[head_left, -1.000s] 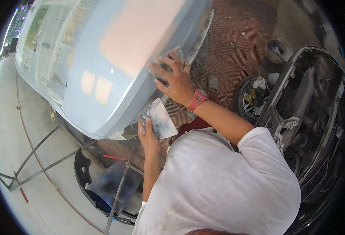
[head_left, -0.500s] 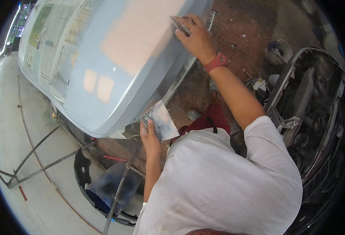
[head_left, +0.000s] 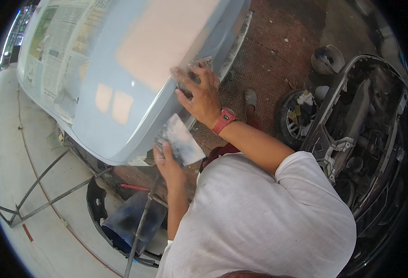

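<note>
A light blue-grey car body panel (head_left: 134, 104) with pinkish filler patches (head_left: 162, 44) slopes away in front of me. My right hand (head_left: 199, 92) reaches onto its curved right edge, fingers bent over a flat grey pad (head_left: 207, 60); the fingers cover most of it. Lower down, close to the panel's near corner, my left hand (head_left: 168, 162) grips a rectangular flat board (head_left: 187, 141), pale with dark grey and pinkish smears. Its thumb lies on the board's face, and the other fingers are partly hidden.
Newspaper masking (head_left: 67, 53) covers the panel's far left. Metal stand bars (head_left: 74, 187) and a dark curved car part (head_left: 97, 199) lie at left. To the right are a wheel (head_left: 289, 118), a white bucket (head_left: 328, 60) and a large dark car part (head_left: 352, 125) on patterned flooring.
My right hand has come nearer and lower along the panel's right edge, with the pad under its fingers. My left hand and the board have shifted slightly left.
</note>
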